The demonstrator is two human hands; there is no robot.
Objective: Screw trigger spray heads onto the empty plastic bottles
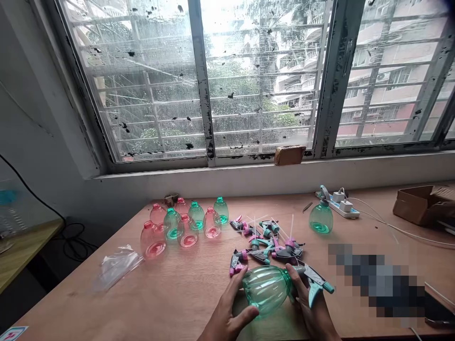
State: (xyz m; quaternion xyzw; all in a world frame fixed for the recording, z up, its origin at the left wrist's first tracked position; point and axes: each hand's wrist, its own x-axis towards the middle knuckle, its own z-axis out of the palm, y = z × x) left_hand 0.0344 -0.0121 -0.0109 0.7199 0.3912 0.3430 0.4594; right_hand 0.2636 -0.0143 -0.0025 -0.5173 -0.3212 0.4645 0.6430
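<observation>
A green spray bottle (268, 290) lies sideways between my hands near the table's front edge, its neck toward the right. My left hand (231, 308) grips the base end of its ribbed body, thumb below and fingers behind. At the neck, my right hand (309, 303) is closed around the collar of the grey and teal spray head (314, 279), whose nozzle points right. Just beyond lies a pile of spray heads (263, 241) in pink, teal and dark grey, with thin clear tubes sticking up.
Several pink and green bottles without heads (188, 231) stand at the back left, by a clear plastic bag (119, 266). A green bottle with a spray head (321, 219) stands back right, near a power strip (346, 208) and cardboard box (417, 208). A pixelated patch covers the right front.
</observation>
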